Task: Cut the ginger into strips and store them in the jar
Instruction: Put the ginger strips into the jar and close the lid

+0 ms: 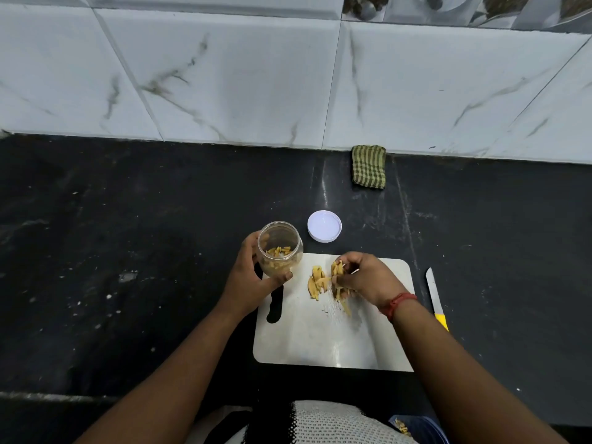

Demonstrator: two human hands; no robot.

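two heaps of ginger strips (317, 282) lie on the cutting board (320, 341), so i log transfer: right hand (362, 277) pinches a bunch, left hand (253, 277) wraps the tilted, part-filled jar (279, 248); next, i judge, carry it to the mouth.

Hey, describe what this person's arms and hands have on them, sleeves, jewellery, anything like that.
Both forearms are bare, with no sleeves in view. The right hand has a red thread band tied round its wrist. The left hand and its wrist carry nothing: no ring, watch or glove shows on either.
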